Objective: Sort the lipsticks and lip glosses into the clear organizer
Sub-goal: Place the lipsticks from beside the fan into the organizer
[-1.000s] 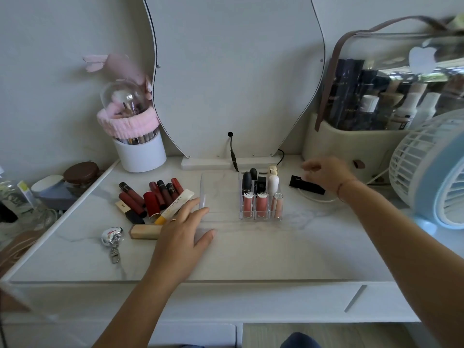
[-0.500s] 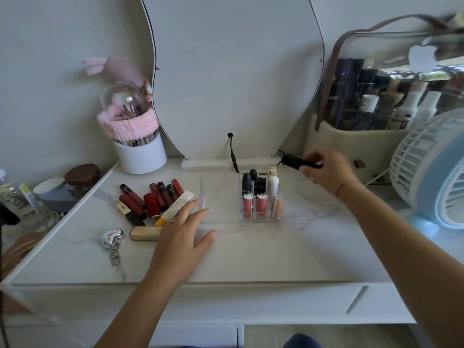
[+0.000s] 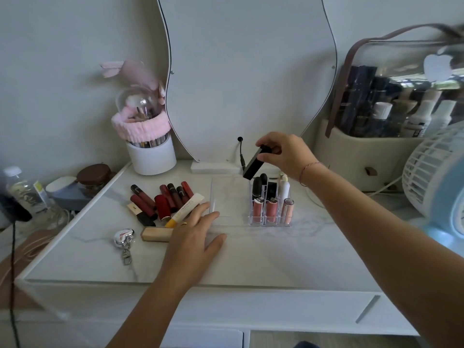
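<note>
The clear organizer (image 3: 227,197) stands mid-table; its right compartments hold pink glosses, black lipsticks and a white tube. My right hand (image 3: 283,153) grips a black rectangular lipstick (image 3: 253,164) by its top, tilted, its lower end just above the organizer's back-left filled slots. My left hand (image 3: 194,237) rests flat on the table with fingers spread, touching the organizer's front-left edge. A pile of dark red lipsticks and glosses (image 3: 163,199) lies left of the organizer, with a white-and-yellow tube (image 3: 184,209) and a beige tube (image 3: 155,234).
A silver heart keychain (image 3: 123,238) lies at the front left. A white brush holder with a pink band (image 3: 150,149) stands at the back left, a mirror base with cable (image 3: 216,167) behind the organizer. A cosmetics case (image 3: 376,136) and a fan (image 3: 437,177) fill the right.
My right hand picked the black lipstick off the table at the right, lifted it and carried it left over the organizer. The left hand stayed still.
</note>
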A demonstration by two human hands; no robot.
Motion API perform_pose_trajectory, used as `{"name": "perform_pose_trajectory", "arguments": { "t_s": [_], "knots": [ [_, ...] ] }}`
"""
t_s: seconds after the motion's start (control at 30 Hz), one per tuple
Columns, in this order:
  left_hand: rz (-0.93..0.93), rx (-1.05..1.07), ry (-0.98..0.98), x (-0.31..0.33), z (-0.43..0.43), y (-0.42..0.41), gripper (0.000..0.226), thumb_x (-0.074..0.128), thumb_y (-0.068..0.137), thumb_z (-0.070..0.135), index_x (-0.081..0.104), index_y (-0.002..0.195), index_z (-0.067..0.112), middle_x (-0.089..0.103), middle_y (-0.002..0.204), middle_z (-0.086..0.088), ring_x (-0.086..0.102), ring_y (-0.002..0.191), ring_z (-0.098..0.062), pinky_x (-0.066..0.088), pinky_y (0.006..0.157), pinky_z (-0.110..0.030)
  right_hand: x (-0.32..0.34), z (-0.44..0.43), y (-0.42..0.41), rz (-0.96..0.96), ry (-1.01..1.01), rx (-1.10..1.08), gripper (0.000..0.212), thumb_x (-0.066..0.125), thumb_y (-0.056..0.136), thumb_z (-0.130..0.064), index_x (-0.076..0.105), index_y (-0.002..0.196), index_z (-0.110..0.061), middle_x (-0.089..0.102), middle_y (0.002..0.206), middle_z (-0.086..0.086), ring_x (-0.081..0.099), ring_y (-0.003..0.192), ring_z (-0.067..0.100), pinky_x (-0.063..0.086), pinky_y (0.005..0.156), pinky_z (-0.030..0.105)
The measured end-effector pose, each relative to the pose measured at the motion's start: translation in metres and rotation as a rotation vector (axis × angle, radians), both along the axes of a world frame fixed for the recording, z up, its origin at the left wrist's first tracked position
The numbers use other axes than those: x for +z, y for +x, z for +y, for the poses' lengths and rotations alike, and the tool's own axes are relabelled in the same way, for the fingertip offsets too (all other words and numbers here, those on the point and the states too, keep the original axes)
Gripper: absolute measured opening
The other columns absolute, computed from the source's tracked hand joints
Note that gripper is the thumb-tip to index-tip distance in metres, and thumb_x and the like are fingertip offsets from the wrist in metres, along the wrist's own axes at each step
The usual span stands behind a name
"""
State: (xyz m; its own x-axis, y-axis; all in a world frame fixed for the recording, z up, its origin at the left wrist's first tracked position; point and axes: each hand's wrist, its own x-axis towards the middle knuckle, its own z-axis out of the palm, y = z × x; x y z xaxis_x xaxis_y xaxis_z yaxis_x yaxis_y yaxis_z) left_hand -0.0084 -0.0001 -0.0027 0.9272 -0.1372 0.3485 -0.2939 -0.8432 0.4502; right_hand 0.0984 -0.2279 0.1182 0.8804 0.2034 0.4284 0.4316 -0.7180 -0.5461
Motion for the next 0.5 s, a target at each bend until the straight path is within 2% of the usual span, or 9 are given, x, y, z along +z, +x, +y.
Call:
{"name": "perform_pose_trajectory", "arguments": {
  "t_s": [0.1,0.17,0.23,0.37,0.5],
  "knots": [
    [-0.008,-0.004,-0.002,-0.0012,0.0001,0.0009,0.046,0.056,0.087,0.042,0.050,0.130,0.025,0.033,0.148,0.009,0.046,0.122,-0.018,0.035,0.103,-0.035,0.0018,-0.0009,-0.0017,0.003,-0.028,0.010,0.028,0.067,0.081,-0.018,0.066,0.109,-0.019,0.069,0.099,0.000,0.060,0.083,0.009,0.045,0.085,0.019],
    [-0.015,-0.004,-0.004,-0.0018,0.0001,0.0015,0.046,0.056,0.087,0.042,0.051,0.129,0.025,0.034,0.148,0.008,0.043,0.125,-0.017,0.034,0.104,-0.035,0.0048,-0.0036,-0.0030,0.008,-0.039,0.017,0.030,0.066,0.082,-0.018,0.066,0.112,-0.019,0.069,0.100,0.000,0.062,0.086,0.010,0.046,0.088,0.021],
    [-0.013,-0.003,-0.005,-0.0023,0.0003,0.0020,0.046,0.056,0.087,0.043,0.051,0.129,0.026,0.034,0.148,0.008,0.042,0.126,-0.018,0.033,0.104,-0.036,0.0067,-0.0055,-0.0041,0.017,-0.052,0.021,0.031,0.066,0.082,-0.018,0.066,0.113,-0.021,0.069,0.102,0.000,0.064,0.089,0.012,0.046,0.091,0.023],
    [-0.015,-0.001,0.001,-0.0033,0.0012,0.0025,0.047,0.055,0.087,0.044,0.050,0.130,0.026,0.033,0.149,0.009,0.042,0.126,-0.018,0.032,0.104,-0.035,0.0059,-0.0033,-0.0054,0.042,-0.091,0.050,0.031,0.066,0.082,-0.018,0.067,0.112,-0.023,0.070,0.102,-0.001,0.064,0.089,0.011,0.045,0.088,0.019],
    [-0.009,0.002,0.006,-0.0029,0.0008,0.0023,0.047,0.055,0.087,0.045,0.049,0.130,0.027,0.033,0.148,0.009,0.042,0.126,-0.017,0.032,0.104,-0.035,0.0020,0.0039,-0.0035,0.054,-0.137,0.060,0.032,0.066,0.082,-0.019,0.066,0.113,-0.024,0.067,0.104,-0.002,0.061,0.090,0.013,0.045,0.087,0.021]
  ]
}}
